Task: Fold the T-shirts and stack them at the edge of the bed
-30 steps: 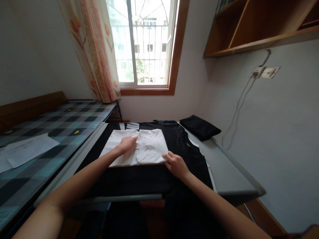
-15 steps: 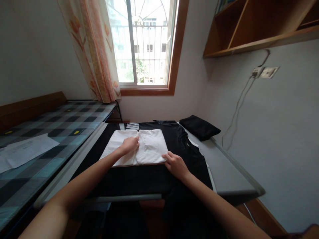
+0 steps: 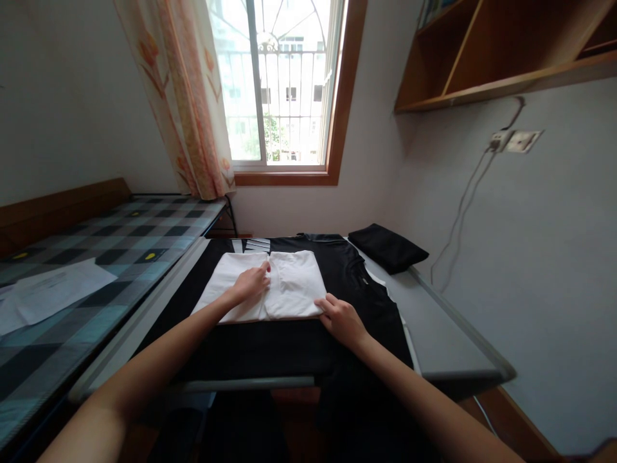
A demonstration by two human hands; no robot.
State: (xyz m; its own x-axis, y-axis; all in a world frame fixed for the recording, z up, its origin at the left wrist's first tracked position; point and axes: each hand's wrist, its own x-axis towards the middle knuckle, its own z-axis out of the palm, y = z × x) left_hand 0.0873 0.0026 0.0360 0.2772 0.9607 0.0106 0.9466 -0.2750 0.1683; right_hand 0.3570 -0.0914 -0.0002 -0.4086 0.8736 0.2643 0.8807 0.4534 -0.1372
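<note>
A folded white garment lies on a black T-shirt that is spread over the table. A crease runs down the middle of the white cloth. At this crease is my left hand, its fingers bent and closed on the fold, the fingertips partly hidden. My right hand pinches the near right corner of the white garment, thumb on top and the other fingers curled below the edge. The black shirt's neckline faces right, and white stripes show at its far left.
A folded black cloth sits at the table's far right corner. The grey table has a raised rim. To the left is a bed with a checked cover and papers. A wooden shelf hangs on the right wall.
Both hands stay almost where they were on the white garment. The fingers of my left hand shift slightly at the crease, and the view moves a little.
</note>
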